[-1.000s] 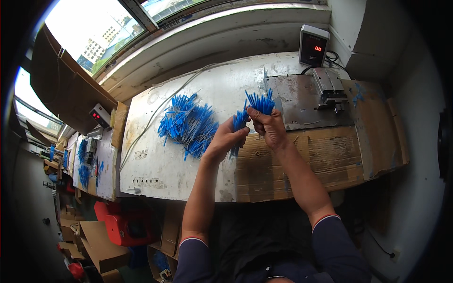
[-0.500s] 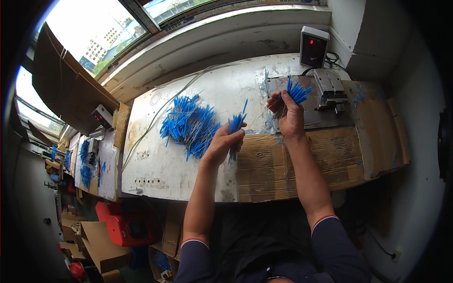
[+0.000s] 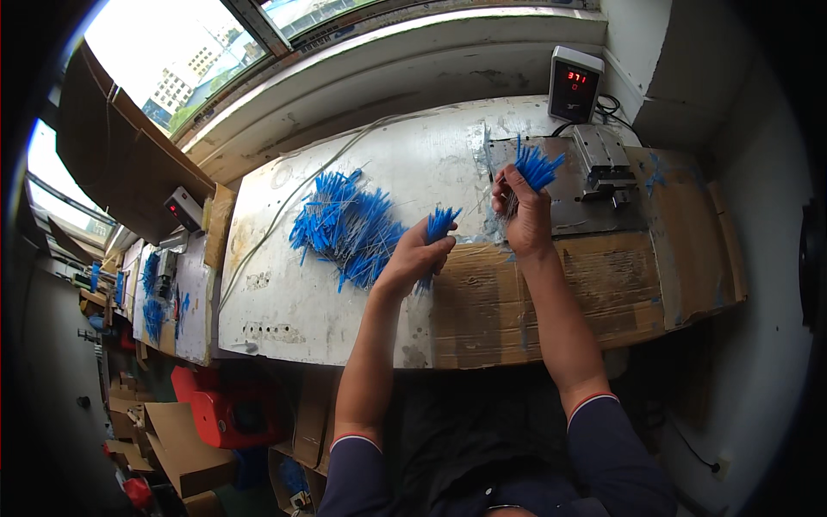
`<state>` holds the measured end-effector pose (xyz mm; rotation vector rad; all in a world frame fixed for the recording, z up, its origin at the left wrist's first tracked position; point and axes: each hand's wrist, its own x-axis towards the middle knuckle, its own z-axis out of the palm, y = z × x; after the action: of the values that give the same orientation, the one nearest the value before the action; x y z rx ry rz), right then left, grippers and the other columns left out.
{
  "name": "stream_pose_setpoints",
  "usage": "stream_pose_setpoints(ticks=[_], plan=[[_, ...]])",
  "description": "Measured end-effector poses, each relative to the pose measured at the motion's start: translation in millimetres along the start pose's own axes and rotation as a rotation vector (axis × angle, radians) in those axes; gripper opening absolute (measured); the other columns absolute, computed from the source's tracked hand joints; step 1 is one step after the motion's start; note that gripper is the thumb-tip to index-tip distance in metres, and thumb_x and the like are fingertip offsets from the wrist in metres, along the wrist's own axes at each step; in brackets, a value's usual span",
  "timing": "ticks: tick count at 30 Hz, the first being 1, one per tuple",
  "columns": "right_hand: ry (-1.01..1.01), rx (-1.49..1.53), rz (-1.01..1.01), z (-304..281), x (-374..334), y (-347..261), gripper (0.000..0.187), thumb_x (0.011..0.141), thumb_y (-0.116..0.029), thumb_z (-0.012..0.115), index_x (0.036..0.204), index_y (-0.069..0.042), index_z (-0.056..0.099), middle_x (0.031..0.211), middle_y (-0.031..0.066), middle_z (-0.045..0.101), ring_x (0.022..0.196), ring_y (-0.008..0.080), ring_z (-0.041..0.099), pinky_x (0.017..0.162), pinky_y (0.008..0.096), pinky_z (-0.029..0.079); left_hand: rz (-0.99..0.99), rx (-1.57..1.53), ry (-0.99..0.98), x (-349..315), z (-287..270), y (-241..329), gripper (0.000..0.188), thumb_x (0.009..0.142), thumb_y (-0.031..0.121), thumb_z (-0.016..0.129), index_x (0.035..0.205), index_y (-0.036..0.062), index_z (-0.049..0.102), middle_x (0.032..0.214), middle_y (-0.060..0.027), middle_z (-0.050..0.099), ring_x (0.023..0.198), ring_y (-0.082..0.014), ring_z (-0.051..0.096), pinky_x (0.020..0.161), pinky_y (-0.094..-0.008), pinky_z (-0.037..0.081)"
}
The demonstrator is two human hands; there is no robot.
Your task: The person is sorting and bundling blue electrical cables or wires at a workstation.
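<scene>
My left hand point(image 3: 417, 255) is closed round a small bundle of thin blue sticks point(image 3: 442, 222) with fine wire-like tails. The blue ends poke up above the thumb, and some stick out below the fist. Farther right, my right hand point(image 3: 530, 217) grips a thicker bundle of the same sticks point(image 3: 539, 165), blue ends fanned upward and pale tails running down by the palm. Both bundles are held above the table, apart from each other. To the left of my left hand lies a loose pile of blue sticks point(image 3: 345, 226), tangled with thin tails.
A metal fixture point(image 3: 603, 164) on a steel plate stands right of my right hand, with a red-digit display box point(image 3: 575, 84) behind it. Cardboard point(image 3: 482, 302) covers the table's front right. A cable point(image 3: 271, 233) crosses the left side. Another bench point(image 3: 194, 297) stands at far left.
My left hand has shifted slightly right, and the single stick that stood above its bundle now sits in with the others. My right hand has moved slightly left. More digits glow on the display.
</scene>
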<state>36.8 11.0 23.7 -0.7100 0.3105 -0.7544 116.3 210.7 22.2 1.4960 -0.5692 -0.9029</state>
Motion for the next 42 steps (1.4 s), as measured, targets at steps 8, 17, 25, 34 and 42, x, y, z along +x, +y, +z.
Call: stream_pose_setpoints(ticks=[8,17,25,34,42], plan=[[-0.167,-0.239,0.256,3,-13,16,0.013,0.092,-0.012,0.074,0.084,-0.006,0.066,0.065,-0.0017,0.059,0.046,0.0048,0.049,0.041,0.0232,0.039,0.090,-0.133,0.046,1,0,4,0.037,0.097,0.015,0.070,0.129,0.0008,0.057,0.075,0.0011,0.056,0.061,-0.0082,0.054,0.055,-0.0242,0.044],[-0.201,-0.362,0.117,4,-23,28,0.011,0.089,-0.010,0.078,0.080,-0.007,0.073,0.065,-0.0018,0.062,0.047,0.0019,0.045,0.041,0.0217,0.033,0.069,-0.010,0.020,5,9,8,0.031,0.097,0.015,0.069,0.124,0.0030,0.059,0.077,0.0025,0.056,0.063,-0.0062,0.052,0.055,-0.0241,0.043],[0.175,-0.134,-0.138,1,-1,1,0.011,0.091,-0.013,0.075,0.089,-0.003,0.072,0.077,0.0061,0.070,0.062,0.0129,0.065,0.053,0.0246,0.050,0.083,-0.083,-0.040,3,-8,-8,0.025,0.101,0.017,0.065,0.122,0.0044,0.061,0.077,0.0029,0.056,0.064,-0.0060,0.054,0.058,-0.0231,0.044],[-0.062,-0.096,0.193,0,-9,18,0.016,0.096,-0.017,0.071,0.087,-0.004,0.068,0.070,0.0038,0.063,0.053,0.0086,0.055,0.045,0.0263,0.044,0.092,-0.214,0.022,2,-3,-5,0.032,0.102,0.021,0.063,0.129,0.0030,0.060,0.083,0.0000,0.060,0.064,-0.0094,0.057,0.058,-0.0247,0.046],[-0.229,-0.244,0.209,4,-21,31,0.013,0.089,-0.008,0.079,0.079,-0.007,0.070,0.059,-0.0039,0.056,0.041,0.0021,0.041,0.037,0.0223,0.027,0.068,-0.239,-0.034,8,6,-8,0.032,0.102,0.020,0.063,0.128,0.0019,0.056,0.080,0.0004,0.058,0.064,-0.0084,0.055,0.058,-0.0243,0.045]])
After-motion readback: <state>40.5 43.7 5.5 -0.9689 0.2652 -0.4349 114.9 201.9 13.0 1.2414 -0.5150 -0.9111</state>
